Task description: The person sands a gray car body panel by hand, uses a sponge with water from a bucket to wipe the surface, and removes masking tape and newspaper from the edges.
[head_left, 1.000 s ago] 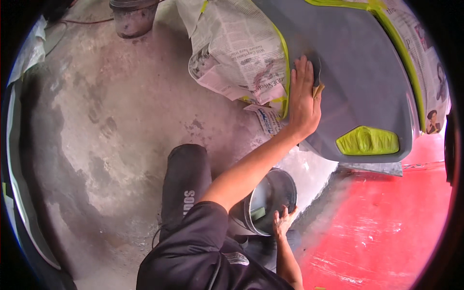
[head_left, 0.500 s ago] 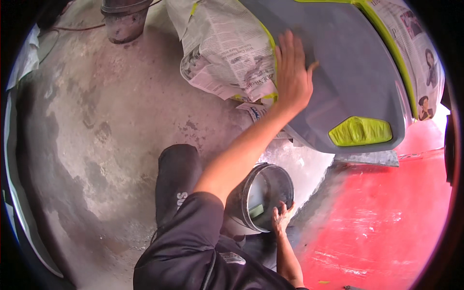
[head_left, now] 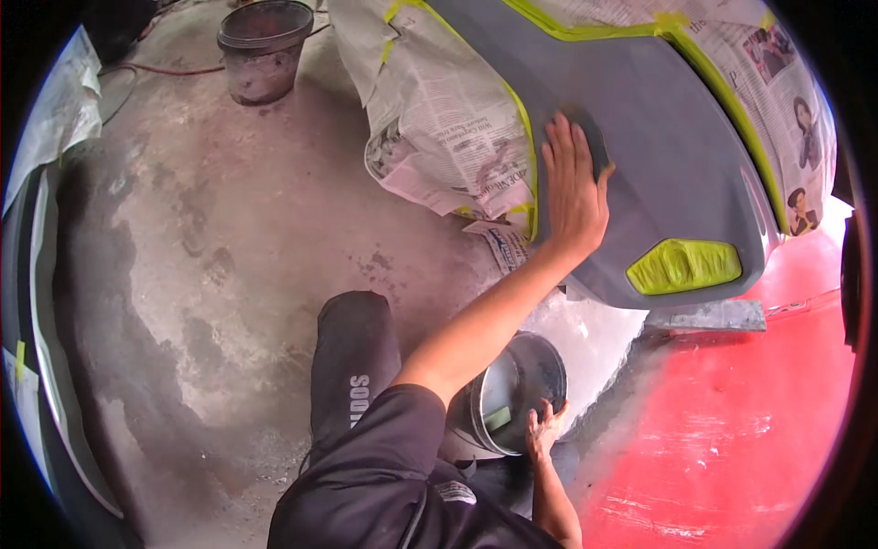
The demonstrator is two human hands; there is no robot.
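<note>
My left hand (head_left: pixel 576 203) lies palm down with long, nearly straight fingers on a grey primed car bumper (head_left: pixel 681 165). A dark piece that looks like sandpaper (head_left: pixel 598 145) shows beside the fingers, pressed under them; most of it is hidden. Lower down, my right hand (head_left: pixel 545 430) grips the near right rim of a black bucket (head_left: pixel 466 414), which tilts toward me. Cloudy liquid and a pale green block (head_left: pixel 497 419) show inside the bucket. Yellow-green tape (head_left: pixel 686 266) covers a recess low on the bumper.
Newspaper masking (head_left: pixel 457 137) edges the bumper on the left, and more newspaper (head_left: pixel 796 119) on the right. Another dark bucket (head_left: pixel 263 64) stands on the stained concrete floor (head_left: pixel 210 302) at the far left, near a reddish hose (head_left: pixel 174 69). A red surface (head_left: pixel 713 430) spreads at right.
My left hand sits lower in the picture, with the dark piece still under it. The whole view has shifted, and bumper and buckets appear lower and slightly rightward. My right hand stays on the bucket rim.
</note>
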